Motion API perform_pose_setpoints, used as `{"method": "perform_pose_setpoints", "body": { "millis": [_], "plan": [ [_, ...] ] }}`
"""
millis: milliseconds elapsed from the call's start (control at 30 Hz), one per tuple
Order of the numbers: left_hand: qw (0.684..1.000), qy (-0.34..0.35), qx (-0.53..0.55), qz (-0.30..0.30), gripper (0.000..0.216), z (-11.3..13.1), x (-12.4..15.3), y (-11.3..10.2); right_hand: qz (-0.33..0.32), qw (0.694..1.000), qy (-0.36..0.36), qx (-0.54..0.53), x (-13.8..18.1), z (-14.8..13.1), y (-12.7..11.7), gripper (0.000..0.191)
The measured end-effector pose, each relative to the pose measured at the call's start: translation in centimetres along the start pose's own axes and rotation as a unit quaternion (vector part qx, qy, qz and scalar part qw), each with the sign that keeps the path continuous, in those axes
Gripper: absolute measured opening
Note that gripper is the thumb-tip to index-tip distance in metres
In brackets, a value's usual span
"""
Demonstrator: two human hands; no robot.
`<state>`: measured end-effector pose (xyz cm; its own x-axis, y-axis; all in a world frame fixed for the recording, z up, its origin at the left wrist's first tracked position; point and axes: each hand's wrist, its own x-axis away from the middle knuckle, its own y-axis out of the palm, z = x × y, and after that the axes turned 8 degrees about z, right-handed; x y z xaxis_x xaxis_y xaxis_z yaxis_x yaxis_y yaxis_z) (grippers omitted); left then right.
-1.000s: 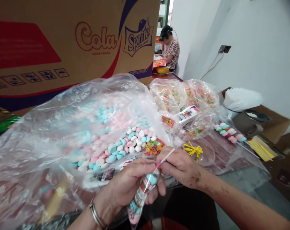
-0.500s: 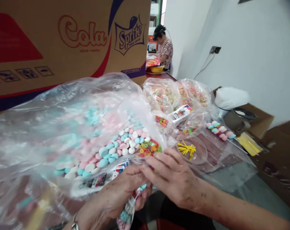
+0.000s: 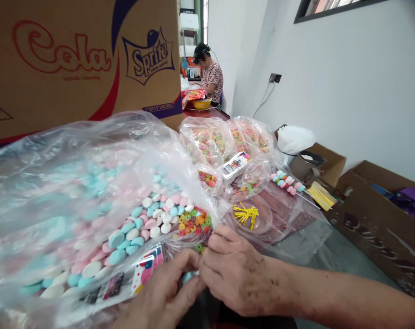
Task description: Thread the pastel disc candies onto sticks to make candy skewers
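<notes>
My left hand (image 3: pixel 162 290) and my right hand (image 3: pixel 240 274) meet low in the middle, fingertips touching. The left thumb and fingers pinch a small clear bag of candies, of which only a pale blue bit (image 3: pixel 189 277) shows between the hands. My right fingers are curled closed against the left fingertips; what they grip is hidden. Just beyond lie ring candies (image 3: pixel 195 221) in green, orange and red. Left of these, pink, white and blue button candies (image 3: pixel 132 235) spill from a large clear plastic bag (image 3: pixel 132 123). Printed cards (image 3: pixel 147 269) lie beside my left hand.
Yellow twist ties (image 3: pixel 245 214) sit in a round clear dish, near a stack of cards (image 3: pixel 235 165) and bagged ring candies (image 3: pixel 207 141). A candy skewer (image 3: pixel 287 183) lies to the right. A carton (image 3: pixel 73 59) stands behind; a person (image 3: pixel 212 77) sits farther back.
The view has swung right and the scene has shifted left. My right fingers have curled in from a flatter pose. The small candy bag, hanging below my left hand before, is now mostly hidden.
</notes>
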<state>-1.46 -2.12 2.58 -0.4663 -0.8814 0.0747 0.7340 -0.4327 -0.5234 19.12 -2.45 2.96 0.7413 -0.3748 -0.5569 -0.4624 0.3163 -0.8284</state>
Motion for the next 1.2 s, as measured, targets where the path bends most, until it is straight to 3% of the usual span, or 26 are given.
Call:
{"method": "perform_pose_setpoints", "body": {
  "millis": [100, 200, 300, 400, 433, 500, 600, 900, 1200],
  "plan": [
    [0.960, 0.210, -0.147, 0.114, 0.013, -0.9, 0.0, 1.1, -0.002, 0.998, 0.061, 0.010, 0.0, 0.0, 0.6, 0.017],
    [0.914, 0.308, -0.209, 0.160, 0.024, -1.9, -0.1, 2.0, 0.016, 0.996, 0.084, 0.019, 0.0, -0.2, 0.9, 0.019],
    [0.945, 0.236, -0.133, 0.184, 0.022, -1.8, 0.0, 1.9, 0.048, 0.992, 0.117, 0.001, 0.5, 0.8, 0.4, 0.021],
    [0.974, 0.100, -0.049, 0.200, 0.019, -0.6, 0.1, 1.2, 0.083, 0.968, 0.237, 0.004, 2.0, 3.8, -0.5, 0.024],
    [0.978, 0.051, -0.016, 0.204, 0.021, -0.2, 0.1, 0.9, 0.052, 0.951, 0.305, 0.016, 2.6, 5.1, -0.7, 0.023],
    [0.975, -0.053, 0.090, 0.198, 0.025, 0.4, 0.1, 0.7, -0.081, 0.900, 0.425, 0.051, 3.8, 7.4, -0.8, 0.021],
    [0.939, -0.161, 0.245, 0.178, 0.027, 0.6, 0.2, 1.0, -0.204, 0.838, 0.498, 0.096, 4.6, 9.3, 0.2, 0.018],
    [0.907, -0.214, 0.331, 0.150, 0.027, 0.0, 0.3, 2.4, -0.246, 0.829, 0.488, 0.119, 4.5, 8.8, 2.5, 0.021],
    [0.903, -0.217, 0.333, 0.163, 0.025, 0.5, 0.5, 2.8, -0.223, 0.846, 0.473, 0.103, 5.3, 10.1, 0.8, 0.019]
  ]
}}
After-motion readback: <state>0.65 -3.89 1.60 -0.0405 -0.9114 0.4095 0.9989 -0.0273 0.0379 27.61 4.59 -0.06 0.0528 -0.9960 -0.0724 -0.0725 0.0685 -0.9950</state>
